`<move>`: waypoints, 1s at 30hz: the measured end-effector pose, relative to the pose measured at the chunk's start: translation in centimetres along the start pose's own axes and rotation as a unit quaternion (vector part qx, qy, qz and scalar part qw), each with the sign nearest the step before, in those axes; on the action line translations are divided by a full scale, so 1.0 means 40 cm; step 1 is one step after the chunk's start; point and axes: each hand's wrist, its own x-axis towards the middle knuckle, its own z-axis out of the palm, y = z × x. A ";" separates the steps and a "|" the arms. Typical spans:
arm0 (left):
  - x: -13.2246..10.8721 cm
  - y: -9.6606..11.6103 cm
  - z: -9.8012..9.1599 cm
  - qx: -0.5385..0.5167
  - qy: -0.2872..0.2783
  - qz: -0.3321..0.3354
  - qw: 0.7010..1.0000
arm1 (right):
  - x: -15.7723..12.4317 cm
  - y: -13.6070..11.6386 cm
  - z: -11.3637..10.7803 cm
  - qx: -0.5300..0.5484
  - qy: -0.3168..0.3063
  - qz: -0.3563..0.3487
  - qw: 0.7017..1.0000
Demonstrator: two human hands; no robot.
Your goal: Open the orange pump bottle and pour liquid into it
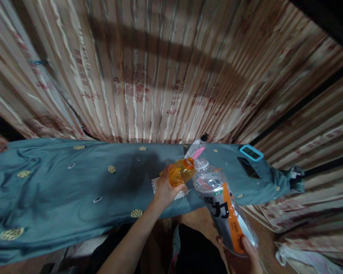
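My left hand [167, 188] is closed around a small bottle of orange liquid [180, 173], tipped so that its mouth points right. That mouth meets or nearly meets the open neck of a large clear plastic bottle [223, 207], which has a grey and orange label. My right hand [244, 253] grips the large bottle near its base, and the bottle leans up and to the left. Any liquid inside the large bottle is hard to make out. Partly behind my left hand, a white cloth or tissue [180, 195] lies on the table.
A clear bottle with a black cap and pink label [198, 147] is behind the two mouths. A dark phone [248, 167] and a blue-framed digital clock [251, 152] lie at the right on the green tablecloth [74, 182]. Striped curtains [148, 83] hang behind.
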 end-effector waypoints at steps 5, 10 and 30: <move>0.001 0.004 -0.003 -0.006 0.000 0.022 1.000 | -0.010 -0.014 0.005 -0.003 0.009 -0.007 1.000; 0.004 0.011 -0.003 -0.019 0.001 0.020 1.000 | -0.015 -0.010 0.000 -0.008 0.033 -0.001 0.999; 0.007 0.014 -0.009 -0.058 -0.013 -0.007 0.998 | -0.061 -0.023 -0.061 -0.062 0.009 -0.005 0.998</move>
